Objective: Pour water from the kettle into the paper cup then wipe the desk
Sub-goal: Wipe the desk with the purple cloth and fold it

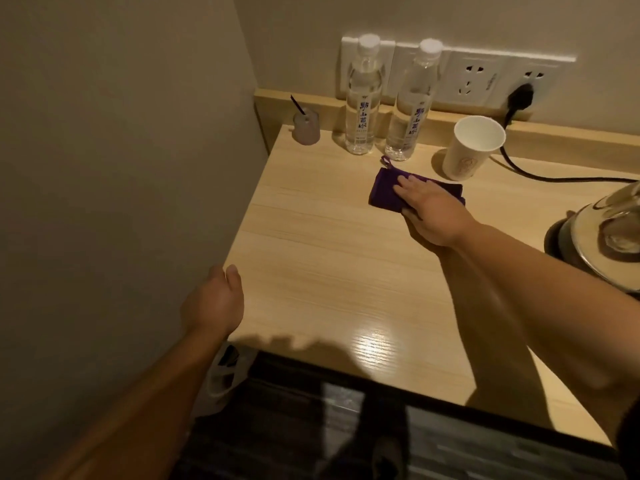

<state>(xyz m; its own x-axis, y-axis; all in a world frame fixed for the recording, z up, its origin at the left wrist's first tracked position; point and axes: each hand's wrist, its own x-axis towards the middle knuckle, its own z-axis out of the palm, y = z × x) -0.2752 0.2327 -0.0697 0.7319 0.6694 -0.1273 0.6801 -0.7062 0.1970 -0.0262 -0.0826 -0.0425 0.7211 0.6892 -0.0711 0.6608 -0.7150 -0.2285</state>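
Wiping looks to be the step in hand. Right of centre in the frame, the right hand (431,211) lies flat, fingers spread, pressing a folded purple cloth (384,188) onto the pale wooden counter (311,271); it pins the cloth under the palm and does not clench it. Just behind the cloth, toward the upper right, stands the paper cup (472,148), upright and apart from the cloth; whether it holds water cannot be told from this angle. The kettle (602,233) sits on its base at the right edge of the frame, only partly in view, its black cord (540,174) running past the cup to a wall socket (519,93). With the kettle set down and the cloth on the counter, the pour is probably done.

The left hand (214,299) hovers at the lower left, over the counter's near left corner, loosely open and holding nothing.

Two water bottles (381,102) stand along the back ledge in the upper middle, and a small covered glass (306,128) sits to their left.

The next move calls for sliding the cloth across the bare wood toward the lower left with steady downward pressure, steering clear of the cup and the bottles, which would tip easily, and keeping off the cord.
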